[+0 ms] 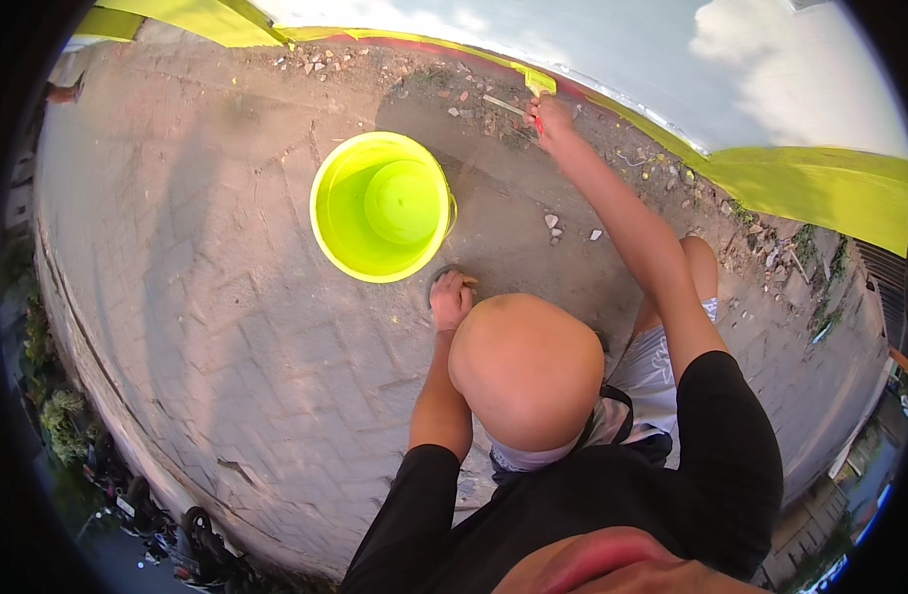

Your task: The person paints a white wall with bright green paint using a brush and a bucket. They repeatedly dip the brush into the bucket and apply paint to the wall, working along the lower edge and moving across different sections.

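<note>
My right hand (550, 119) is stretched out to the foot of the wall, closed around a paintbrush. The brush head (540, 82), coated in yellow-green paint, is against the narrow painted strip (454, 46) low on the wall; a bit of red handle shows at my palm. My left hand (450, 298) hangs low beside my bent knee (528, 364), by what looks like the front of my footwear; whether it grips anything is unclear. Just beyond it stands a bright yellow-green plastic bucket (320, 215), its handle down on the right side.
White wall (617, 44) rises above a yellow-green band (817, 185). Stone rubble (320, 63) and a thin stick (503, 104) lie along its base. Paving blocks (290, 356) cover the ground. Parked motorcycles (194, 549) and plants (64, 416) line the far left edge.
</note>
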Motion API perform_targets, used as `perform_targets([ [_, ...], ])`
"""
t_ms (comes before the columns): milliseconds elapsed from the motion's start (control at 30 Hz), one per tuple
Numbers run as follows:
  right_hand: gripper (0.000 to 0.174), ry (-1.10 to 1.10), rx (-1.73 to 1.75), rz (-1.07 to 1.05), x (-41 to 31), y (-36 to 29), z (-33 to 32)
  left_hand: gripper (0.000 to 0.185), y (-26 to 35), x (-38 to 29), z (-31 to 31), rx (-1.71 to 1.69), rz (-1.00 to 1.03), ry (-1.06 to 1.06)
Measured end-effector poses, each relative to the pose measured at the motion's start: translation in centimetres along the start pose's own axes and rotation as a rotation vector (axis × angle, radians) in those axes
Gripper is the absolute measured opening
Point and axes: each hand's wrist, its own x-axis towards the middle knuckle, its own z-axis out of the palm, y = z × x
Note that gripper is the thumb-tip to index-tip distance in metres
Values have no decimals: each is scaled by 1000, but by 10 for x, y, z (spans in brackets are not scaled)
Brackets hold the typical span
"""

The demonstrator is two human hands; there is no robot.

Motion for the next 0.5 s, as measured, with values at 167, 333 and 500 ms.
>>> perform_targets([
  [167, 17, 252, 126, -24, -16, -21, -73, 11, 12, -1, -11, -41, -58, -19],
  [333, 18, -92, -227, -7, -69, -16, -38, 11, 20, 1, -21, -90, -87, -9],
  [500, 26, -513, -1086, -408, -44, -8, 125, 11, 18, 5, -26, -84, -108, -12],
])
